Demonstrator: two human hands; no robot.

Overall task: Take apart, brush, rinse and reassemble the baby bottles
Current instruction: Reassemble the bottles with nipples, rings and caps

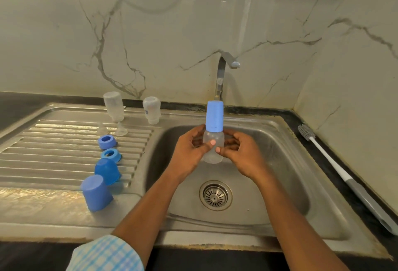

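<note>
Over the sink basin point(286, 163) I hold a clear baby bottle point(213, 152) upright, with its tall blue cap point(214, 116) still on. My left hand point(190, 152) grips the bottle's body from the left, thumb across its front. My right hand point(241, 152) pinches the body from the right. On the draining board point(53, 147) two clear bottle bodies point(114, 106) point(151, 110) stand upside down. Two clear teats point(121, 129) point(101, 128) lie in front of them. Two blue collar rings point(106, 141) point(111, 154) and two blue caps point(107, 171) point(97, 193) form a row toward me.
A steel tap point(221, 76) rises behind the basin, no water running. A long bottle brush point(336, 169) with a grey head and white-grey handle lies on the dark counter to the right. The drain strainer point(215, 195) sits in the basin floor. Marble-patterned walls close the back and right.
</note>
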